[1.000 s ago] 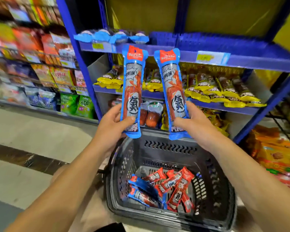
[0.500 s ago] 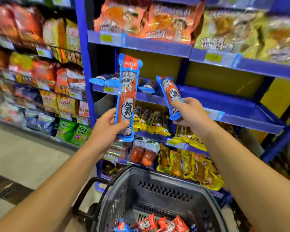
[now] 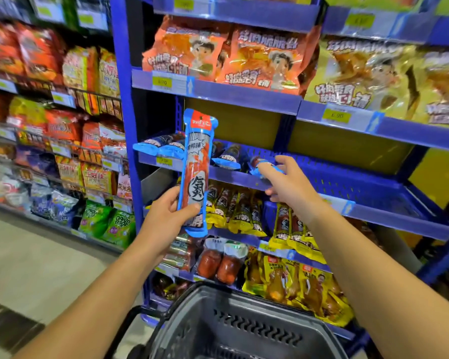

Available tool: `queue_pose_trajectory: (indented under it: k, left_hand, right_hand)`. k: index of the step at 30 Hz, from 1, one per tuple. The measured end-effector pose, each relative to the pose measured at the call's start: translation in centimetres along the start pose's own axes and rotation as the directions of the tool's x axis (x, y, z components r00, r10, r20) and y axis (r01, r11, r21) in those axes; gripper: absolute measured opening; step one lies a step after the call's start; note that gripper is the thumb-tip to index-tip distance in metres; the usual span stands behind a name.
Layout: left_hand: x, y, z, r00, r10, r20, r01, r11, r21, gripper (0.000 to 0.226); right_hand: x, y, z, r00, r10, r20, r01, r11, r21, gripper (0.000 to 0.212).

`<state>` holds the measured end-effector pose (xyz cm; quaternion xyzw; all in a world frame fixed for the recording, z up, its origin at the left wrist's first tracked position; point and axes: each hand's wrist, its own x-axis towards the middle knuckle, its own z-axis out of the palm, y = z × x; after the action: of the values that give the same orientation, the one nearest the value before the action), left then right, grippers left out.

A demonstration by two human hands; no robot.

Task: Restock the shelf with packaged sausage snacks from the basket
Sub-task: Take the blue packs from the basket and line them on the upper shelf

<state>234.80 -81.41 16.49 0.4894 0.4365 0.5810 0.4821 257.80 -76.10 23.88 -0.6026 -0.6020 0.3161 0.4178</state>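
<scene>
Right now your right hand (image 3: 285,182) is out at the blue shelf (image 3: 347,182), fingers loosely curled over the near end of a blue sausage pack (image 3: 263,165) that lies on the shelf with its long axis running front to back; whether you are gripping it or have let it go, I cannot tell from this angle. Your left hand (image 3: 166,216) is closed around the lower part of a second sausage pack (image 3: 196,172), held upright just in front of the shelf edge, its red top pointing up. Just left of your right hand a few matching packs (image 3: 227,159) already lie on the same shelf, also lengthwise into it; to the right the shelf is bare a long way. So the relation that matters is this: the open slot lies far and to the right of your left hand, on the other side of your right hand, and the pack you hold stands upright across the lie of the row; I judge you must tip it flat, top end pointing away, before it will sit with the others; the right hand is nearer that gap, so clear it first or pass the pack across. The basket (image 3: 244,330) waits near and low, below your arms; its contents are out of view.
</scene>
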Motion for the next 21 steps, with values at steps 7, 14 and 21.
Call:
queue_pose_trajectory:
  k: [7, 14, 21]
  left_hand:
    - [0.8, -0.6, 0.4, 1.0, -0.016, 0.014, 0.016, 1.0, 0.005, 0.032]
    - [0.9, -0.3, 0.4, 1.0, -0.005, 0.007, 0.005, 0.999, 0.041, 0.032]
    - [1.0, 0.0, -0.7, 1.0, 0.003, -0.019, -0.001, 0.996, 0.084, 0.033]
  right_hand:
    - [1.1, 1.1, -1.4, 0.902, -0.414, 0.121, 0.421, 0.784, -0.456, 0.047]
    - [3.4, 1.1, 0.5, 0.915, -0.397, 0.078, 0.372, 0.75, -0.547, 0.045]
    - [4.4, 0.6, 2.3, 0.913, -0.403, 0.068, 0.37, 0.743, -0.558, 0.043]
